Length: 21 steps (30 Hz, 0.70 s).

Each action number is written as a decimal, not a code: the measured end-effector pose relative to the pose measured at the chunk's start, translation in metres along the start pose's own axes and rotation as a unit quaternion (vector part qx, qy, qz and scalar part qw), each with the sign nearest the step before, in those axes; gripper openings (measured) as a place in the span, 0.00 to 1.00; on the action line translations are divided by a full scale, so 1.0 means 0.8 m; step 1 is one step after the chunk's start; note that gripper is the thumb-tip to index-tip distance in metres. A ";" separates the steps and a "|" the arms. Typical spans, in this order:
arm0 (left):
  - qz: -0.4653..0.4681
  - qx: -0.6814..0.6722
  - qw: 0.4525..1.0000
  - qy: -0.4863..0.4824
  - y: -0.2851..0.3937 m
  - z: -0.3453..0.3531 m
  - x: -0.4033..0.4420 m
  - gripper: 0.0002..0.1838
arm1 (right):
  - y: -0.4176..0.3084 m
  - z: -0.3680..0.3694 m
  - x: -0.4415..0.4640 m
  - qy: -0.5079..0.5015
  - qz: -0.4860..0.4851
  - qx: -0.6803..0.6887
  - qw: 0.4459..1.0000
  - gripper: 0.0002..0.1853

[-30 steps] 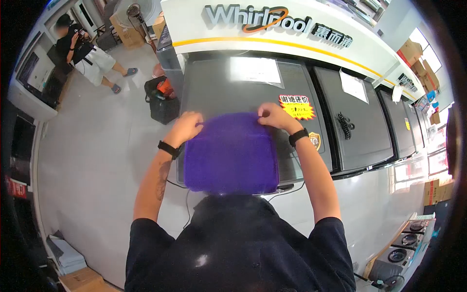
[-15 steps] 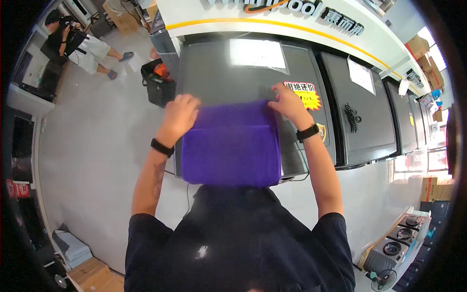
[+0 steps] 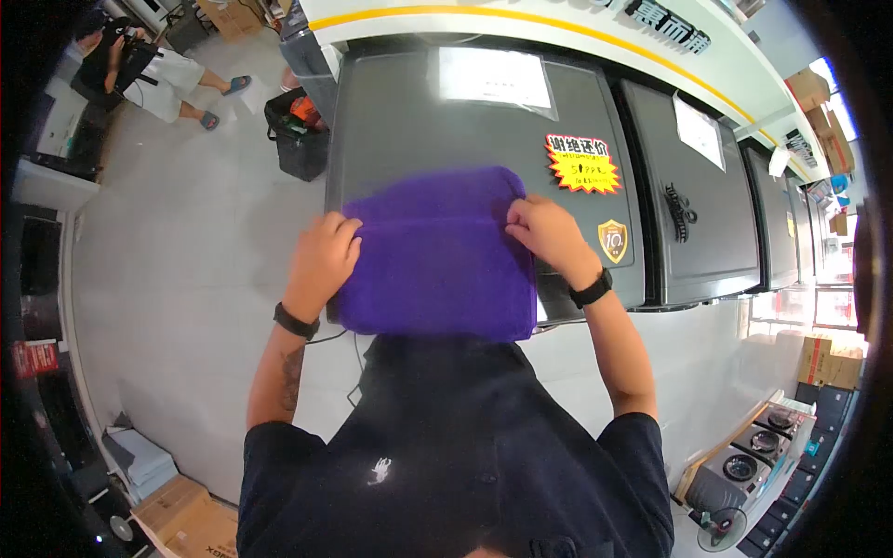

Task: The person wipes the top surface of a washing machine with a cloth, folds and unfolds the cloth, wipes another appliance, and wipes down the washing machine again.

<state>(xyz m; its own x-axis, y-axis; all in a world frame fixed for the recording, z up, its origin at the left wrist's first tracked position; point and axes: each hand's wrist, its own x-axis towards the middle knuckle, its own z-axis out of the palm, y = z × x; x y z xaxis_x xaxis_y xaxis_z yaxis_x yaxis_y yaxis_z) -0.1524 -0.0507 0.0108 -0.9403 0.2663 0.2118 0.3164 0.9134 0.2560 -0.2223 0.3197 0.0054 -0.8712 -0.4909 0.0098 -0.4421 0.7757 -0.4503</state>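
A purple cloth [image 3: 437, 274], folded into a rough rectangle, covers the near part of a dark grey appliance top [image 3: 409, 121] and hangs at its front, close to my body. At the cloth's left edge, my left hand [image 3: 324, 260] has its fingers bent and pinched on the fabric. My right hand [image 3: 553, 237] pinches the opposite edge with thumb and fingers. Beyond both hands the far edge of the cloth bulges up and is slightly blurred. A yellow and red price sticker [image 3: 583, 165] and a gold badge [image 3: 612, 241] lie right of my right hand.
A paper sheet in a clear sleeve [image 3: 496, 82] lies farther back on the top. More dark appliances [image 3: 716, 251] stand to the right. A black bag [image 3: 299, 144] is on the floor at left, and a person [image 3: 149, 70] sits beyond it. Gas stoves [image 3: 744, 465] stand at lower right.
Both hands have moved from the far corners toward me along the cloth's sides. The cloth's far edge now rises beyond them. My view has shifted slightly.
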 end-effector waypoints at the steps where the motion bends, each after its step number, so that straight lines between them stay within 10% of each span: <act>1: -0.006 -0.002 1.000 -0.008 0.000 -0.001 0.001 0.13 | 0.000 0.003 0.000 0.015 -0.006 -0.003 1.000 0.11; 9: 0.028 -0.001 1.000 -0.010 0.018 0.009 0.004 0.17 | -0.010 -0.005 0.005 0.171 -0.098 -0.058 0.979 0.08; 21: 0.011 0.076 0.997 -0.029 0.015 0.016 0.008 0.18 | -0.010 0.033 0.009 0.114 -0.009 -0.108 0.988 0.06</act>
<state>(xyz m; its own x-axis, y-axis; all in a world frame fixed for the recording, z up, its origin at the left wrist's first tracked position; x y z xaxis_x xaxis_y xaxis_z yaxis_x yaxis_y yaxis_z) -0.1560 -0.0342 0.0029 -0.9405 0.2999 0.1597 0.3184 0.9420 0.1058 -0.2192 0.2997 -0.0148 -0.8769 -0.4231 0.2279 -0.4725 0.8457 -0.2480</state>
